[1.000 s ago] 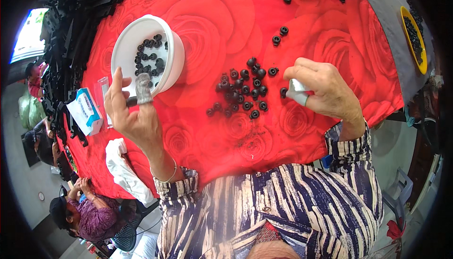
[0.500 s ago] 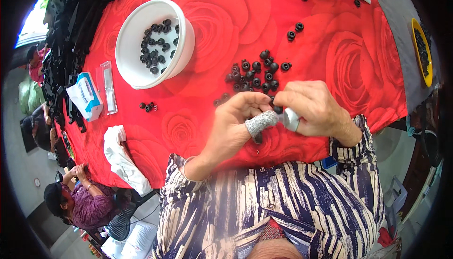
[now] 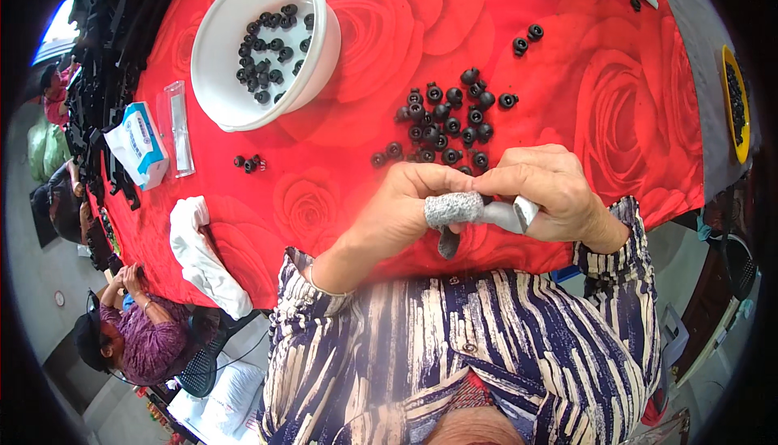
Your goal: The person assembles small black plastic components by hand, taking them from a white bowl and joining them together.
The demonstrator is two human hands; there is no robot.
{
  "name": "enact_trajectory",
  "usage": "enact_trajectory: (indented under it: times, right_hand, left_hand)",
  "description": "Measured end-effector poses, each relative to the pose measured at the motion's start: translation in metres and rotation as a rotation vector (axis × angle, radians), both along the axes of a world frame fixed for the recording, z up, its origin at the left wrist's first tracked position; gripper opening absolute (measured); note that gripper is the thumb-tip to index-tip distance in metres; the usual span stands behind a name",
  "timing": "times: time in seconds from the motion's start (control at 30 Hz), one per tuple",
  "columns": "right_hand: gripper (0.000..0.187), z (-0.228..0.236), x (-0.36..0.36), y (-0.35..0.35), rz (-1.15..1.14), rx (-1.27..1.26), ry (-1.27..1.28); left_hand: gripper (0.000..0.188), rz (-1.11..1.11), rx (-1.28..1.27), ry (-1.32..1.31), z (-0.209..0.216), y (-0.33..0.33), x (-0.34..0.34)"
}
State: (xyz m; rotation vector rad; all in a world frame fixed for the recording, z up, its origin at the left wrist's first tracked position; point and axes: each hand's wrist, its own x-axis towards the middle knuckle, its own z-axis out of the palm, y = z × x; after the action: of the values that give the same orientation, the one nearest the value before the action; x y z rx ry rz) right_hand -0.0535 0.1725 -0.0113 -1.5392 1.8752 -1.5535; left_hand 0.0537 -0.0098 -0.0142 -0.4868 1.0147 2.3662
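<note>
My left hand is closed in a pinch, with a grey knitted cover around its thumb. Its fingertips meet those of my right hand, and whatever lies between them is hidden. A whitish, flat-ended piece sticks out of my closed right hand; its other end cannot be made out. Something dark grey hangs below the left thumb. Just beyond my fingers lies a loose heap of small black ball-shaped parts, each with a hole and a small knob.
A white bowl holds more black parts. Left of it lie a clear plastic case, a tissue box and a white cloth. A yellow tray stands far right. Black strips pile along the left; a person sits there.
Both hands have drawn closer together, and the black part seen between the fingertips is now covered. The right hand has turned, tilting the whitish piece. The view has shifted slightly.
</note>
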Motion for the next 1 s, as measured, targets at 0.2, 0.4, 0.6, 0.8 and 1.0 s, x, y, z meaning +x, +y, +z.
enact_trajectory:
  times: [0.2,0.4,0.6,0.8,1.0]
  right_hand:
    - [0.031,0.0,0.002,0.0,-0.072,-0.093,0.155]
    - [0.028,0.004,0.003,0.002,-0.101,-0.1,0.287]
    - [0.03,0.01,-0.002,0.003,-0.069,0.071,0.05]
    - [0.026,0.017,-0.011,0.007,0.027,0.221,-0.248]
    - [0.021,0.007,-0.006,0.006,-0.042,0.263,-0.09]
  left_hand:
    - [0.019,0.06,0.025,0.031,0.002,0.006,0.003]
    - [0.02,0.159,-0.065,0.132,0.003,0.015,0.009]
    - [0.02,0.15,-0.205,0.188,0.007,0.012,0.007]
    - [0.022,0.155,-0.235,0.201,0.005,0.013,0.006]
    - [0.023,0.15,-0.23,0.233,0.003,0.012,0.006]
